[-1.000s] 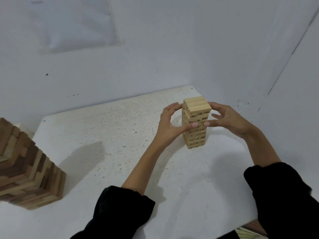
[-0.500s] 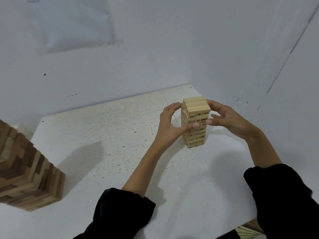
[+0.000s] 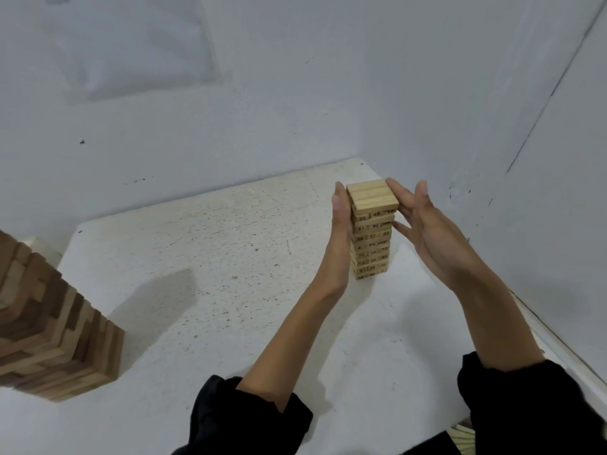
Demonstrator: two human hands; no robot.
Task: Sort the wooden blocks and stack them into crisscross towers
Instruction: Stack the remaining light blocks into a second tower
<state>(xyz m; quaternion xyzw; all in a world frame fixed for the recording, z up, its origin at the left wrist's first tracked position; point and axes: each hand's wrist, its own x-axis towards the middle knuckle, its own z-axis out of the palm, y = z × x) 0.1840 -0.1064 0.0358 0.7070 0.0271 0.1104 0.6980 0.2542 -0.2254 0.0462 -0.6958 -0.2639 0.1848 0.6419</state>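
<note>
A small crisscross tower of light numbered wooden blocks [image 3: 371, 234] stands upright near the far right corner of the white table [image 3: 213, 251]. My left hand [image 3: 340, 231] lies flat against the tower's left side, fingers straight and pointing up. My right hand [image 3: 423, 224] presses its straight fingers against the tower's right side near the top. A second, larger tower of mixed light and dark blocks [image 3: 49, 326] stands at the left edge of the view, twisted in shape.
White walls meet in a corner just behind the small tower. The table's right edge [image 3: 558, 343] runs close under my right forearm. A few loose light blocks [image 3: 461, 436] show below the table at the bottom right.
Both hands have gone from curled fingers pinching the small tower to flat, straight fingers pressed against its left and right sides. The tower stays in place.
</note>
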